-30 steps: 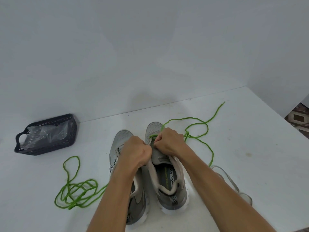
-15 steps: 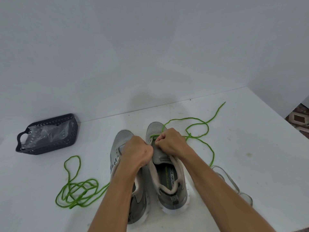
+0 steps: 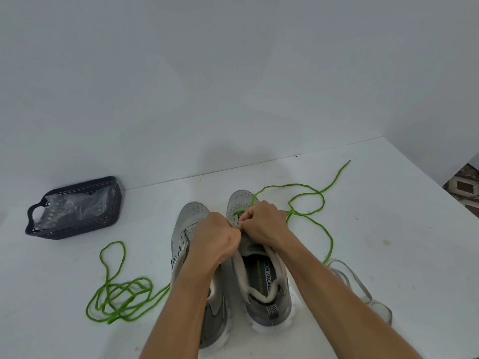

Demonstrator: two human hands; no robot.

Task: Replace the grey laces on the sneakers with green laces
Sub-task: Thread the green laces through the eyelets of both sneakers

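Two grey sneakers stand side by side, toes away from me: the left sneaker point(image 3: 191, 216) and the right sneaker point(image 3: 264, 278). My left hand point(image 3: 213, 238) and my right hand point(image 3: 264, 224) are both closed over the eyelets of the right sneaker, fingertips touching. A green lace point(image 3: 305, 196) runs from under my right hand across the toe and loops out to the right. A second green lace point(image 3: 119, 296) lies coiled at the left. A grey lace point(image 3: 363, 288) lies behind my right forearm. What my left fingers pinch is hidden.
A dark perforated basket point(image 3: 77, 226) holding clear plastic sits at the far left against the wall. The white table point(image 3: 388, 229) ends at its right edge, where patterned floor point(image 3: 464, 187) shows. A white wall rises just behind the sneakers.
My hands have stayed over the right sneaker's eyelets, moving closer together. The coiled green lace at the left has shifted slightly.
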